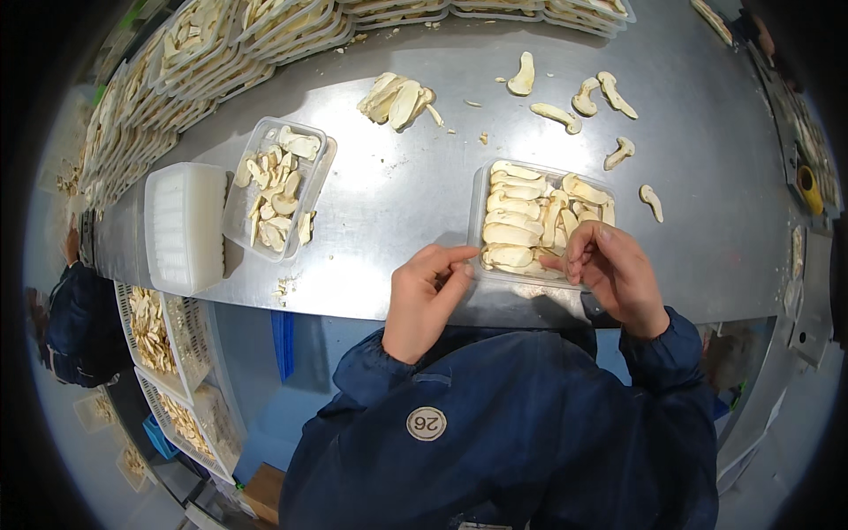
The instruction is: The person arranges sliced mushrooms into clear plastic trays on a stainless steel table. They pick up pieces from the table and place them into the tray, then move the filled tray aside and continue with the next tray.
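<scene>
A clear plastic tray (476, 218) lies before me on the metal table. Along its left side, sliced mushrooms (511, 218) lie stacked in an overlapping row; more slices fill the right side at other angles. My left hand (427, 295) is at the tray's front left corner, index fingertip by the rim and thumb a little apart, with nothing visible between them. Over the front right part of the tray is my right hand (616, 275), its fingers loosely bent and nothing visible in them. One of its fingers reaches low over the slices. This hand hides the tray's front right corner.
Loose mushroom slices (585, 97) and a small slice pile (397, 101) lie beyond the tray. Leftward are another tray of slices (271, 199), nested containers (185, 228) and stacked filled trays (199, 50). Crates (192, 338) stand below the table edge. A person (83, 318) is at far left.
</scene>
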### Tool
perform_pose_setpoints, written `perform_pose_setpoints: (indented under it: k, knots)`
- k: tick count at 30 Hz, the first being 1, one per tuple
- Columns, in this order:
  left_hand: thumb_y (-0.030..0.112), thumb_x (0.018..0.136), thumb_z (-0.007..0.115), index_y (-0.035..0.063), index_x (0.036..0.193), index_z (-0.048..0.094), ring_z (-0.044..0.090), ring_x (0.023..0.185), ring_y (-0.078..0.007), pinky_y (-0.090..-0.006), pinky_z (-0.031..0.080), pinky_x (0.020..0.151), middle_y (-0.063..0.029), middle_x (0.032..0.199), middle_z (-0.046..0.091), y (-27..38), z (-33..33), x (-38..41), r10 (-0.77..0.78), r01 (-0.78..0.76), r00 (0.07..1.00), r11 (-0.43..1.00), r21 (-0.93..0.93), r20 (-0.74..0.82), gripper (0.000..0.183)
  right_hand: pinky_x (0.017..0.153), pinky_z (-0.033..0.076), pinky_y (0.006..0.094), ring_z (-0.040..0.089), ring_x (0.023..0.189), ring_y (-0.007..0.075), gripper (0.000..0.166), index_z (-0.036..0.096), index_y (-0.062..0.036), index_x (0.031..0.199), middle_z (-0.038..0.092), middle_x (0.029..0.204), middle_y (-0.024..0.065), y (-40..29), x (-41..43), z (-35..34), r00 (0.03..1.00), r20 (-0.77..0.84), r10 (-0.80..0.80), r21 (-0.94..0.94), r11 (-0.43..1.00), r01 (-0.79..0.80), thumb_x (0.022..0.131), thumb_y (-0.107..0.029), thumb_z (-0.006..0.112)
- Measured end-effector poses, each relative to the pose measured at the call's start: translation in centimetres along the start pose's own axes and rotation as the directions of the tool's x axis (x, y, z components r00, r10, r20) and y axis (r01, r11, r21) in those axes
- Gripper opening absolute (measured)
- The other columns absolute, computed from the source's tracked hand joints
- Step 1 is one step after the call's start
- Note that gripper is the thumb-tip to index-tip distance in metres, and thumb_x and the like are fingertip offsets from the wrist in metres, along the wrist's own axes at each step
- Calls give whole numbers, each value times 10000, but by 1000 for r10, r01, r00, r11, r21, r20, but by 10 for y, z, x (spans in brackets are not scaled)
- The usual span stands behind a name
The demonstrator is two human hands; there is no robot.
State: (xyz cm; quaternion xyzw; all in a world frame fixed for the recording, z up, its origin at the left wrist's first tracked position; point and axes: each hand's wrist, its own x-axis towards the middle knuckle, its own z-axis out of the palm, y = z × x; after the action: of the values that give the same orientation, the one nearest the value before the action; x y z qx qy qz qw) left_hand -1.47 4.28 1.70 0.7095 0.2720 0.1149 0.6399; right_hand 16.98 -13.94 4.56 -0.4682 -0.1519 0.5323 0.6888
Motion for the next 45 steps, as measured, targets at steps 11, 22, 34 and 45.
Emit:
perform_pose_setpoints:
  k: [11, 22, 34, 45]
  knots:
    - [26, 808, 738, 15, 996, 668, 516, 637, -117, -261, 458, 589, -46, 812, 558, 4, 17, 9, 91, -81, 996, 953, 293, -21, 200, 1074, 441, 428, 536, 743, 139, 370, 572, 1, 937, 558, 807, 62, 4, 6, -1, 999, -27, 43, 13, 999, -43, 1074, -279, 375]
    - [11, 806, 727, 21, 900, 624, 537, 631, -153, -284, 458, 578, -64, 818, 579, -2, 8, 5, 103, -98, 995, 972, 214, -12, 140, 1076, 440, 464, 562, 755, 147, 413, 555, 27, 918, 552, 810, 72, 6, 1, 6, 997, 69, 39, 63, 997, -44, 1081, -275, 326]
    - [-52, 693, 732, 44, 855, 676, 624, 860, -254, -340, 502, 728, -76, 943, 661, -10, -7, 6, 593, -626, 779, 740, 244, 202, 196, 773, 519, 342, 638, 902, 257, 396, 609, -28, 1119, 630, 1015, 130, 2, -4, 31, 929, 253, -269, -860, 377, 344, 761, -57, 775]
    - [-28, 733, 748, 31, 899, 677, 628, 924, -258, -344, 513, 789, -109, 1023, 647, -23, -5, 4, 610, -655, 747, 744, 135, 264, 190, 644, 480, 368, 587, 751, 293, 371, 605, -40, 1032, 534, 866, 110, 12, 0, 32, 935, 296, -195, -884, 313, 346, 713, -46, 793]
